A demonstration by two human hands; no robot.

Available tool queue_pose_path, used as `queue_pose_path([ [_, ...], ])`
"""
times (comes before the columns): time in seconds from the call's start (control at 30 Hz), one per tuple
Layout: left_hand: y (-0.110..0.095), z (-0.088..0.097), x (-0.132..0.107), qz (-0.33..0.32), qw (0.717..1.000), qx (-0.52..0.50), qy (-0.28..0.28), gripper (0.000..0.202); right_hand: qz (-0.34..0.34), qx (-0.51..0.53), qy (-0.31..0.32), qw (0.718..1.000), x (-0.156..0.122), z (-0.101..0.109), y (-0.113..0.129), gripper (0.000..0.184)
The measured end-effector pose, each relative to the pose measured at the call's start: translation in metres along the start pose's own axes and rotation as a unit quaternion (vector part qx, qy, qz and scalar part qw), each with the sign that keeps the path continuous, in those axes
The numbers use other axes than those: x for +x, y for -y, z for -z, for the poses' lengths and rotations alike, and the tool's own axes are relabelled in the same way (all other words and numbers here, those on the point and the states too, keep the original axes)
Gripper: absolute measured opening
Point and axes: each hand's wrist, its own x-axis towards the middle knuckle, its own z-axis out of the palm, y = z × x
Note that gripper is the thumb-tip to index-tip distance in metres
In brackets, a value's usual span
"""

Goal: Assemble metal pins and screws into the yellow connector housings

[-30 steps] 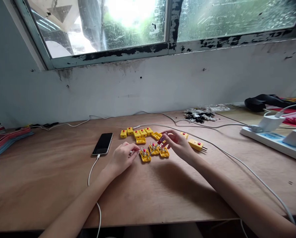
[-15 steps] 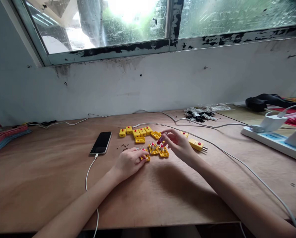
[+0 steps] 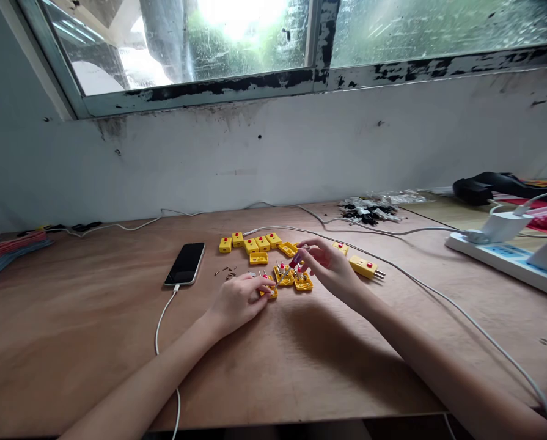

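Note:
My left hand (image 3: 241, 297) rests on the table, its fingers closed on an open yellow connector half (image 3: 269, 294) with a red dot and metal parts inside. My right hand (image 3: 326, 264) pinches a small screwdriver (image 3: 294, 263) with a dark red-purple handle, its thin shaft slanting down left toward that connector half. Where the tip ends exactly is too small to tell. Two more opened yellow connector halves (image 3: 302, 280) with metal parts lie just right of the held one. Behind them are an empty yellow cover (image 3: 258, 258) and several yellow housings with red dots (image 3: 251, 245).
Small screws (image 3: 227, 272) lie scattered left of the connectors. A phone (image 3: 185, 264) on a white cable lies further left. At right are a yellow plug with two pins (image 3: 367, 267), another white cable (image 3: 438, 295) and a power strip (image 3: 506, 266). Black and white pieces (image 3: 369, 211) are heaped behind.
Both hands keep nearly the same place and grip. The view has shifted very slightly; no object has visibly moved on the table.

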Motion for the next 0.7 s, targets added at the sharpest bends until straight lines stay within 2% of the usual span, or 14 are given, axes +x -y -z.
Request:
queue_pose_path([
  [0.17,0.001,-0.002,0.000,0.006,1.000,-0.019,0.001,0.021,-0.006,-0.005,-0.006,1.000,0.000,0.001,0.001,0.036],
  [0.33,0.003,-0.007,0.000,0.062,0.994,-0.093,-0.006,0.026,-0.005,-0.006,-0.010,1.000,0.000,0.002,0.001,0.037],
  [0.4,0.006,-0.003,0.001,0.064,0.994,-0.093,-0.016,0.026,0.001,-0.009,-0.011,1.000,0.001,0.003,0.001,0.036],
  [0.5,0.015,0.011,0.002,0.056,0.996,-0.028,-0.059,0.021,0.009,-0.008,-0.023,1.000,0.001,0.005,0.001,0.035],
  [0.57,0.026,0.026,0.002,0.071,0.992,0.059,-0.083,0.020,0.011,-0.001,-0.040,0.999,0.002,0.006,0.002,0.036],
  [0.63,0.040,0.040,0.001,0.105,0.981,0.155,-0.050,0.024,0.010,0.009,-0.060,0.998,0.004,0.008,0.002,0.037],
  [0.7,0.059,0.050,0.000,0.200,0.952,0.229,-0.037,0.035,0.008,0.020,-0.072,0.997,0.005,0.009,0.001,0.038],
])
